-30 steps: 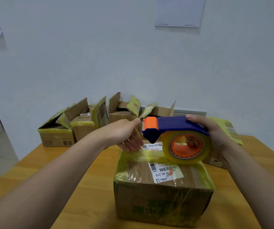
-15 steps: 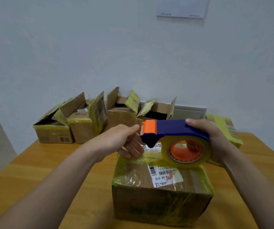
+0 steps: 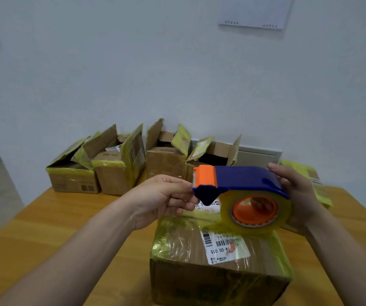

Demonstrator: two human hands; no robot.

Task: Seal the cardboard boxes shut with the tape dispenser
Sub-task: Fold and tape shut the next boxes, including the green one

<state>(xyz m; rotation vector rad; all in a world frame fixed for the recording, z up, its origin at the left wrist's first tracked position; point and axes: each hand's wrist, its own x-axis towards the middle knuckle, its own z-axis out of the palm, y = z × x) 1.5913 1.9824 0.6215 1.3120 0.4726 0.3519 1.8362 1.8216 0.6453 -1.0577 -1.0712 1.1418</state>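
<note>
A: Where's the tape dispenser?
B: Above the closed near box, the right hand gripping it, fingers curled through the roll's core. The left hand curls its fingers at the orange nose; pinching tape or not, can't tell.
A: The open boxes?
B: Along the table's far edge, flaps up, insides dark. Bare wood lies left of the near box.

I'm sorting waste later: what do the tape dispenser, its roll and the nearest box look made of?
Tape dispenser: glossy moulded plastic, blue body, orange head. Tape roll: shiny, see-through yellowish film, likely plastic. Nearest box: matte brown cardboard, wrapped in glossy yellowish tape.
</note>
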